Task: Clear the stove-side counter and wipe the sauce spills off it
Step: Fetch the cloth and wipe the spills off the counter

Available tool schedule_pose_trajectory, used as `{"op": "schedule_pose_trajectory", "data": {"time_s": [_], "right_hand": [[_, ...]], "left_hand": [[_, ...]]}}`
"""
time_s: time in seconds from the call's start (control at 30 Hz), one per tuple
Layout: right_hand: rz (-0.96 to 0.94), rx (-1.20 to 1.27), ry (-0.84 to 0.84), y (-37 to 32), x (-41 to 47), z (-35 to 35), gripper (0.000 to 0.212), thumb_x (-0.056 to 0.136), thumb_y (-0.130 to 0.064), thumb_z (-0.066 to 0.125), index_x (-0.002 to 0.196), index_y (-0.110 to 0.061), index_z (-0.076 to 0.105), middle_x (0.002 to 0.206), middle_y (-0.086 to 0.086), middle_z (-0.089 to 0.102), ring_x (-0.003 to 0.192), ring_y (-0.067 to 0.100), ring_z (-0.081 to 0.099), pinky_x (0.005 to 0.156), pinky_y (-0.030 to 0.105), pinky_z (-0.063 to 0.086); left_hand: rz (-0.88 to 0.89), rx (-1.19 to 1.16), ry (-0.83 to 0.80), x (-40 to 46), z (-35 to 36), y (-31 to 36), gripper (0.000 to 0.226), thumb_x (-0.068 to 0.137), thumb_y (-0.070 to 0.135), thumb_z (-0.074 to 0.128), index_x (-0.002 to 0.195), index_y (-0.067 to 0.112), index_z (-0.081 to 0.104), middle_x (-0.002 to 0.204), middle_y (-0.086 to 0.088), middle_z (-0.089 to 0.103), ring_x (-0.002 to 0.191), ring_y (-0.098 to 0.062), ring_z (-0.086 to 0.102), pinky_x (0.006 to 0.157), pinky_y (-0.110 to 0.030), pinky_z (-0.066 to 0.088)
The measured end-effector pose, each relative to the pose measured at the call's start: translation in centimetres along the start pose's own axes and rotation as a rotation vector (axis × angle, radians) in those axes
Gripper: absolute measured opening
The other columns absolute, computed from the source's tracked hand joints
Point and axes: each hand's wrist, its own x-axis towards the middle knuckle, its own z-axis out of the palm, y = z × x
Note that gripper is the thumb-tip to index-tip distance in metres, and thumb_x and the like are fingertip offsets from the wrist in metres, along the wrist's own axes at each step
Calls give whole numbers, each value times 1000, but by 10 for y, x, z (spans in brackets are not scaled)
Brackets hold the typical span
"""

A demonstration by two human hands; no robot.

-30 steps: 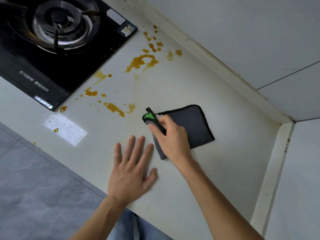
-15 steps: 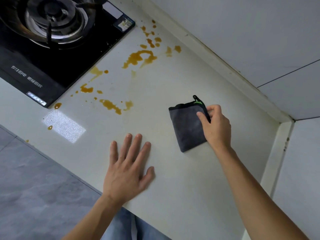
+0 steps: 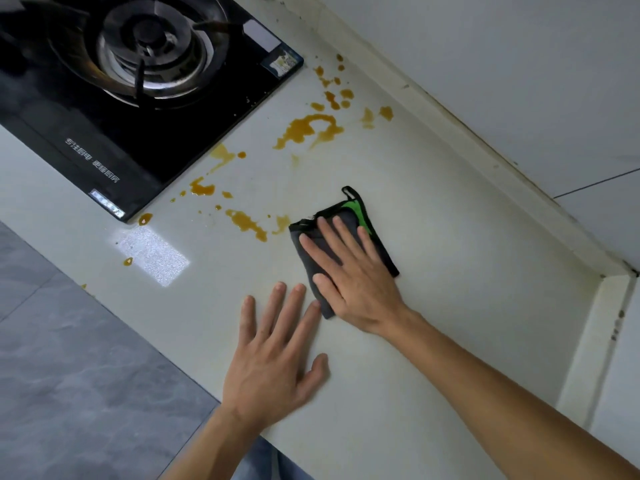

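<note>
While the right hand (image 3: 349, 271) lies flat on the folded grey cloth (image 3: 308, 258), its fingers (image 3: 329, 233) straight and spread and pressing the cloth onto the table (image 3: 450, 306), the wiping step looks ready to begin but not yet to have reached any sauce; the cloth sits just to the right of the nearest brown smear (image 3: 246, 221), its green-edged corner and hanging loop pointing toward the back wall; the left hand (image 3: 273, 355) rests palm down beside it near the table's front edge, fingers straight and holding nothing, seemingly as a brace. No loose items stand on the visible stretch beside the stove (image 3: 138, 98), so clearing seems done; the spills (image 3: 308, 128) run from the stove's corner up toward the wall, all apparently unwiped. The next move, I judge, calls for a firm push leftward through the near smear, then on to the larger pool and scattered drops, keeping the cloth flat so it does not bunch.
</note>
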Motion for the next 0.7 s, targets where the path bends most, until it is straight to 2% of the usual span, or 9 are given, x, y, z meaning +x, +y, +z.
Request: {"op": "schedule_pose_trajectory", "data": {"time_s": [0.1,0.27,0.4,0.57,0.63,0.7], "right_hand": [[52,-14,2,18,47,-7,62,105,-46,30,163,-38,10,172,-1,9,159,21,5,127,52,12],[413,2,22,77,38,-16,60,106,-53,19,163,-40,4,172,-5,4,159,17,2,127,49,14],[371,-92,4,93,24,-23,63,103,-63,22,162,-42,12,170,-5,17,155,20,19,120,44,24],[551,-14,44,127,113,-30,68,103,-63,10,164,-32,9,172,3,10,158,24,8,127,52,9],[608,30,71,125,158,-31,70,102,-62,11,164,-29,12,172,7,11,158,27,9,127,53,8],[580,24,90,109,190,-30,69,102,-60,14,164,-28,14,171,8,13,158,29,11,127,53,9]], "left_hand": [[-16,0,-31,1,-4,1,74,98,59,52,161,21,44,176,-6,24,164,-35,18,127,-69,16],[2,1,-99,10,-17,-2,66,98,52,52,157,23,45,174,-6,27,161,-36,27,124,-66,20],[36,40,-120,38,-24,-27,65,101,52,48,161,25,41,175,-7,24,162,-36,24,125,-66,18],[70,45,-87,44,-14,-38,66,102,57,44,161,27,43,176,-7,24,163,-34,20,125,-69,21],[72,25,-61,43,-9,-39,66,101,57,44,161,28,43,176,-6,24,163,-33,21,125,-68,20],[77,16,-41,44,-7,-41,67,100,58,47,161,28,43,176,-5,24,164,-32,21,126,-68,20]]}}
